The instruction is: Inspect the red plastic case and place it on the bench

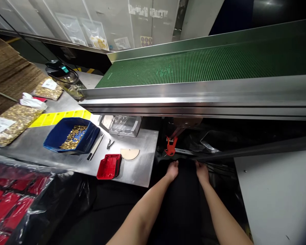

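My left hand (172, 170) and my right hand (202, 172) rest low in the middle, on dark cloth over my lap, just below the conveyor frame. Their fingers curl down over the cloth's far edge and are hidden, so I cannot see what they grip, if anything. A red plastic case (108, 166) lies on the steel table (142, 143) to the left of my left hand, beside a pale half-round piece (129, 153). A blue bin (68, 134) holds several small gold parts.
A green conveyor belt (193, 66) with a steel side rail crosses the top. An orange clamp (171, 146) hangs under it. Bags of gold parts (9, 124), yellow labels (58, 117), a clear tray (122, 125), tweezers (109, 144) and a grey panel (277, 194) surround me. Red cases in a plastic bag (12, 200) lie lower left.
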`<state>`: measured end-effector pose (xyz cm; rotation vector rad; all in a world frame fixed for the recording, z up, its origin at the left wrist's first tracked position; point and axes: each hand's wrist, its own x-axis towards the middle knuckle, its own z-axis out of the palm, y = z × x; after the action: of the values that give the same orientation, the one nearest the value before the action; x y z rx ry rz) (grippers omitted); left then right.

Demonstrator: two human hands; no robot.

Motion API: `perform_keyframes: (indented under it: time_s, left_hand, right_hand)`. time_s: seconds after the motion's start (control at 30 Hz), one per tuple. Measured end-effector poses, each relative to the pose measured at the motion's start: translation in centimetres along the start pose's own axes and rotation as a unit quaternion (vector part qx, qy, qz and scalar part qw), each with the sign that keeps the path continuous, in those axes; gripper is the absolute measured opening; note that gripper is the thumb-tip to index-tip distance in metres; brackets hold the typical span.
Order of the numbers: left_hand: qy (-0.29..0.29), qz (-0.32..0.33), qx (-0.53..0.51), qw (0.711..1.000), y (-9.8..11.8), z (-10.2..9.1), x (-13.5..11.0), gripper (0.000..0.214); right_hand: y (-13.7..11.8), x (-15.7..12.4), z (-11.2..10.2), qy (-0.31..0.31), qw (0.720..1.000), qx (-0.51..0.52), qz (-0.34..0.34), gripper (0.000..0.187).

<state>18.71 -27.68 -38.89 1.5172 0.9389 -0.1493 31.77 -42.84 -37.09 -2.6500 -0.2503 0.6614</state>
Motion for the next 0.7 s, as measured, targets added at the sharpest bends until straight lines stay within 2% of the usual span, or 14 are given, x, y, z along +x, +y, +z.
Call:
perform_keyframes:
  time_s: [0.13,0.3,0.4,0.53,0.7]
  left_hand:
    - [0.014,-0.014,0.039,0.999,-0.8,-0.3,0.4,0.033]
    - [0.030,-0.037,0.045,0.998,-2.0,-0.3,1.0,0.032]
    - [0.029,-0.041,0.024,0.998,-1.7,0.3,1.4,0.032]
    - [0.020,-0.048,-0.029,0.998,-1.2,1.2,1.2,0.043]
    - [-0.010,-0.088,-0.101,0.991,-2.4,0.7,-0.2,0.051]
  right_hand:
    - [0.3,0.2,0.5,-0.019,0.997,0.068,-0.022,0.044]
    - [0.6,0.6,0.7,-0.026,0.996,0.083,-0.012,0.046]
    - [1.0,1.0,0.7,-0.029,0.996,0.089,0.008,0.046]
    - [1.5,1.8,0.8,-0.026,0.995,0.086,0.043,0.041]
    - [1.5,2.7,0.3,-0.004,0.998,0.055,0.042,0.036]
